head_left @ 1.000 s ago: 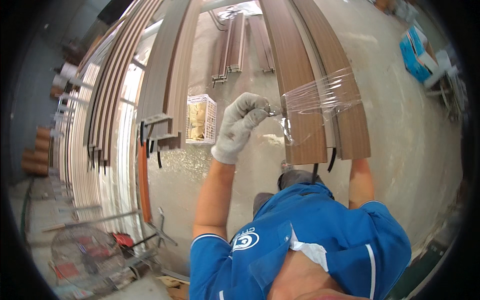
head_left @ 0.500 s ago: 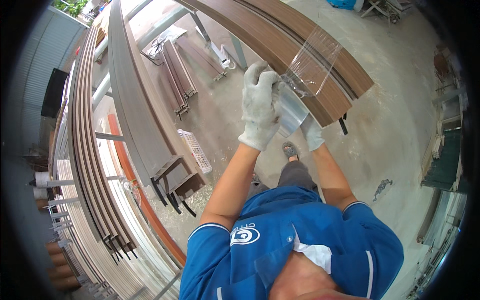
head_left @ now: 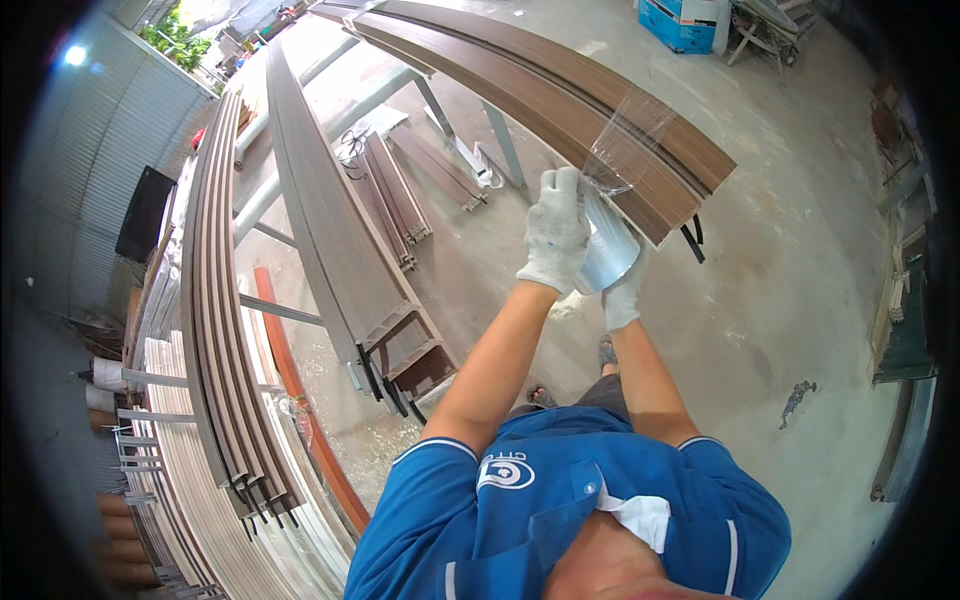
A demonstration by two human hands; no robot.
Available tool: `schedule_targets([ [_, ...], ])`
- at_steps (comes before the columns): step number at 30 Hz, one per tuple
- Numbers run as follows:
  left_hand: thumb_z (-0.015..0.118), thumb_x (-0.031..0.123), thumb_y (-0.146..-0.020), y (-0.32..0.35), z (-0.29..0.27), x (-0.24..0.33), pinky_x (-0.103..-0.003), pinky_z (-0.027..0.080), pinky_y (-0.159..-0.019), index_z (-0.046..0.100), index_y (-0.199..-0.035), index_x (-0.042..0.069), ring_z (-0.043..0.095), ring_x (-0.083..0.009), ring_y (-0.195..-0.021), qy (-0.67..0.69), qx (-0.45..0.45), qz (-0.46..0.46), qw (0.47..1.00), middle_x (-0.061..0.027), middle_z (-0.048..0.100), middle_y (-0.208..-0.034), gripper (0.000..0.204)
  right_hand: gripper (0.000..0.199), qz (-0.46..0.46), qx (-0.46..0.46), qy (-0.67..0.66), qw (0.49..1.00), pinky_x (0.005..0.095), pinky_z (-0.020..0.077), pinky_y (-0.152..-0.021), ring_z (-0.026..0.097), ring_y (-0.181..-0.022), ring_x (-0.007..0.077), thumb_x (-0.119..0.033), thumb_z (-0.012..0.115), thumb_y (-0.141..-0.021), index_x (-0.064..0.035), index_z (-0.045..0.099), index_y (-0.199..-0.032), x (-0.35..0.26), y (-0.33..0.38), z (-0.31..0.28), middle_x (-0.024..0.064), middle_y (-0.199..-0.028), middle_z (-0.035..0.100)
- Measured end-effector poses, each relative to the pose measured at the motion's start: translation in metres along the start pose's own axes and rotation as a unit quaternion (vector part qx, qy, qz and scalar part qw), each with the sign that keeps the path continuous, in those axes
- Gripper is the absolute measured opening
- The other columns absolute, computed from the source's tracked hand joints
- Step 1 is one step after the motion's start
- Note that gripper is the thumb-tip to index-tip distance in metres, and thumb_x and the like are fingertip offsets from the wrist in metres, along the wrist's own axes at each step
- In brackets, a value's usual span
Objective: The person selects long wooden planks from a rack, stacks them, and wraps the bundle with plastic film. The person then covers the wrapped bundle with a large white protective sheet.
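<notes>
A roll of clear stretch film (head_left: 609, 246) is tilted at the near side of a bundle of brown wood-grain profiles (head_left: 560, 110). My left hand (head_left: 557, 228), in a pale work glove, is closed on the upper left end of the roll. At its lower right end is my right hand (head_left: 623, 298), gloved as well; its fingers are mostly hidden behind the roll, but it appears to grip it. Film wrap (head_left: 628, 140) lies across the bundle near its end, running down toward the roll. Black strips (head_left: 694, 240) poke out of the profile ends.
On my left, grey-brown hollow profiles (head_left: 330, 210) and a stack of slim brown ones (head_left: 215, 330) rest on rack arms. An orange bar (head_left: 300, 400) lies beneath. Short profiles (head_left: 390, 190) lie on the floor. A blue box (head_left: 680, 25) stands at the far right.
Both hands and the roll have shifted slightly right and lower in view, staying close to the bundle. The head view has moved, showing more of the far end.
</notes>
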State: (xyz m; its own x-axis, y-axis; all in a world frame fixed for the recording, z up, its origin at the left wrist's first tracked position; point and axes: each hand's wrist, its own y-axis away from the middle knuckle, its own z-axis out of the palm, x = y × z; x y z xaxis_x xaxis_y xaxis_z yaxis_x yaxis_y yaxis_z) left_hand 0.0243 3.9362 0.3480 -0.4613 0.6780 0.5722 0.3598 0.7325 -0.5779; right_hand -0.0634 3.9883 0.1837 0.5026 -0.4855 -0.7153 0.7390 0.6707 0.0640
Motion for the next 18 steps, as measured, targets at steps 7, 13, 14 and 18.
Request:
schedule_targets([
  [7,0.060,0.003,-0.095,0.000,-0.001,-0.012,-0.044,0.052,-0.078,0.060,-0.105,0.005,0.064,-0.0375,-0.089,0.081,-0.028,0.034,0.996,-0.0175,0.064,-0.098,0.010,0.052,-0.267,-0.037,0.530,0.804,0.0426,0.0517,-0.096,0.066,-0.110,0.0347,0.003,0.067,-0.081,-0.0059,0.063,-0.131,-0.051,0.029,-0.008,0.0193,-0.117,0.069],
  [13,0.070,0.009,-0.093,-0.029,-0.018,-0.052,-0.036,0.050,-0.083,0.068,-0.108,0.002,0.061,-0.0243,-0.089,0.223,-0.134,0.096,0.961,-0.0088,0.059,-0.097,0.016,0.048,-0.461,-0.211,0.641,0.576,0.0450,0.0523,-0.096,0.065,-0.110,0.0326,-0.008,0.069,-0.078,-0.0140,0.067,-0.125,-0.105,0.060,0.008,0.0107,-0.115,0.068],
  [14,0.071,0.009,-0.093,-0.031,-0.016,-0.060,-0.033,0.051,-0.088,0.068,-0.112,-0.001,0.062,-0.0210,-0.095,0.269,-0.166,0.066,0.946,-0.0056,0.060,-0.104,0.022,0.041,-0.486,-0.267,0.657,0.511,0.0472,0.0538,-0.094,0.066,-0.108,0.0328,-0.017,0.068,-0.076,-0.0130,0.068,-0.117,-0.112,0.069,0.016,0.0097,-0.108,0.066],
  [18,0.069,0.008,-0.094,-0.024,0.000,-0.081,-0.032,0.050,-0.098,0.066,-0.117,-0.003,0.062,-0.0186,-0.110,0.475,-0.272,-0.066,0.835,-0.0045,0.063,-0.115,0.026,0.037,-0.576,-0.477,0.563,0.351,0.0488,0.0588,-0.077,0.067,-0.103,0.0330,-0.028,0.065,-0.073,-0.0080,0.066,-0.105,-0.173,0.081,0.067,0.0113,-0.098,0.063],
])
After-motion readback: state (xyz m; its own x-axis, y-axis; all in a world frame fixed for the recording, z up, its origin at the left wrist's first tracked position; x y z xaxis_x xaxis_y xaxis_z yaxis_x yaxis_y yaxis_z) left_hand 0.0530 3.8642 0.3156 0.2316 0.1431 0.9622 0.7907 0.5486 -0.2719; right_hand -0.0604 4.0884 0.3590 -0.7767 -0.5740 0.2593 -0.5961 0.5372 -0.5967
